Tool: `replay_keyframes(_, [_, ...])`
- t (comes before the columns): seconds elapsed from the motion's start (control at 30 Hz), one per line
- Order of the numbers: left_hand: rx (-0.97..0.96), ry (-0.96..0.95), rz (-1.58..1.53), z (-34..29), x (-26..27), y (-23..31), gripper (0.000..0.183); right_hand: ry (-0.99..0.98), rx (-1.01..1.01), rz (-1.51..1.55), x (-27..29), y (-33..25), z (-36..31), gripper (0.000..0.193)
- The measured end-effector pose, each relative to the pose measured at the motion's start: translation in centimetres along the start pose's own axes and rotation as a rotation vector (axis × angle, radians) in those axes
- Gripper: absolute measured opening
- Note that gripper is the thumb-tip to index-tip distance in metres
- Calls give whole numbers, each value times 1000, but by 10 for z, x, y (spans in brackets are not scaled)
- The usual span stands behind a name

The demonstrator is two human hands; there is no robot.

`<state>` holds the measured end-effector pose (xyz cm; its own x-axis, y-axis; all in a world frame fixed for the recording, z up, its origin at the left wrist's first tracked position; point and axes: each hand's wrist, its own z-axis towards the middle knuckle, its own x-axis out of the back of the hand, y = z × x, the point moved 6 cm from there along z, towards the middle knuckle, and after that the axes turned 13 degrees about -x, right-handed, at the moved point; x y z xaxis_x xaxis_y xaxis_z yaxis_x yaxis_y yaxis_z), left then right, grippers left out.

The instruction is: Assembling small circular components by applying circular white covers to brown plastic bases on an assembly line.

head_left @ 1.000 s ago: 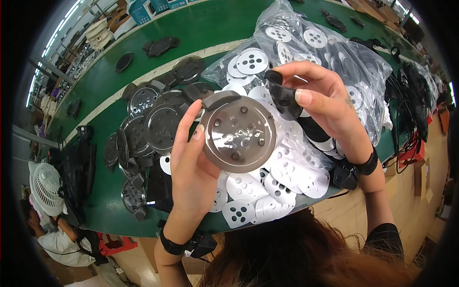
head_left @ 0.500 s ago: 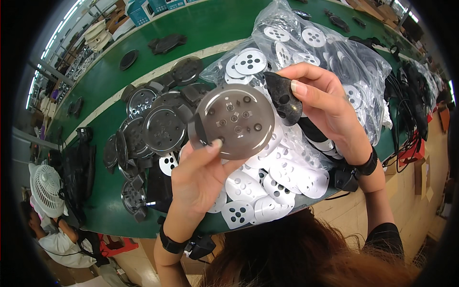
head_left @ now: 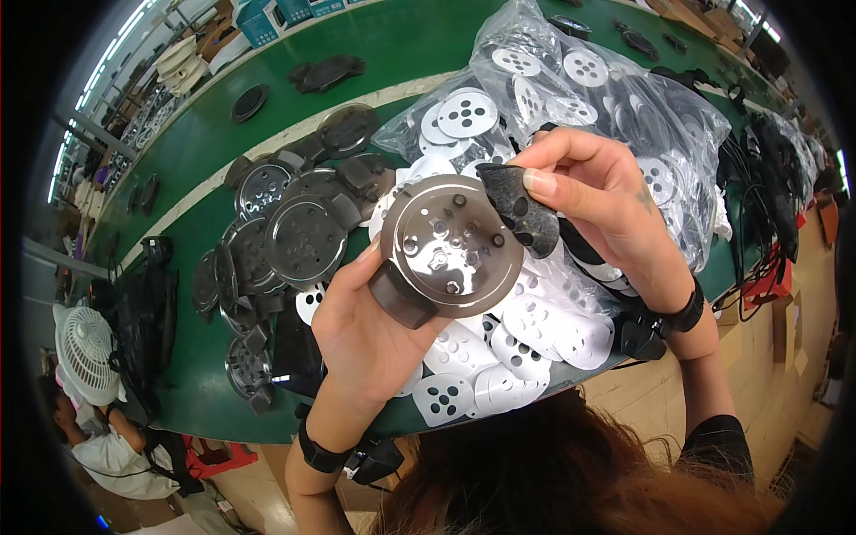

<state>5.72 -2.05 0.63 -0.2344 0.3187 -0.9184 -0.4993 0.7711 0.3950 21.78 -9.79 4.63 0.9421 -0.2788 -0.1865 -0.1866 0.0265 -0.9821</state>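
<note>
My left hand (head_left: 361, 330) is closed on a round, translucent grey plastic cover (head_left: 450, 276) by the squared dark tab at its lower left rim. The cover is tilted, and its small posts and holes show under a bright glare. Between thumb and fingers, my right hand (head_left: 597, 187) pinches the upper edge of a thin, bent black pad (head_left: 517, 209) with round holes. The pad hangs beside the cover's upper right rim; I cannot tell if they touch. Below both hands lies a pile of white discs with holes (head_left: 562, 330).
Several similar grey covers (head_left: 308, 241) are heaped at the left on the green table (head_left: 192, 374). A clear plastic bag (head_left: 624, 102) full of white discs lies at the right. Dark parts (head_left: 328, 73) sit on the far green strip. At the left are a white fan (head_left: 87, 352) and another person (head_left: 125, 459).
My left hand has turned the cover, bringing its tab into fuller view, and moved it slightly lower. The black pad has come down and left. Dark parts on the far strip have shifted right.
</note>
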Motion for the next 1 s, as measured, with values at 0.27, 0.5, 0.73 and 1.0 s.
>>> replay_keyframes(0.27, [-5, -33, 48, -2, -6, -4, 52, 25, -66, -22, -2, 5, -1, 24])
replay_keyframes(0.5, [-56, -159, 53, -9, -14, -3, 48, 35, -75, -205, -6, 1, -3, 23])
replay_keyframes(0.73, [-61, -282, 231, -15, -12, -7, 58, 57, 52, -312, -14, -3, -5, 20])
replay_keyframes(1.0, [-82, -268, 265, -14, -14, -9, 58, 99, 180, -545, -15, -6, -9, 19])
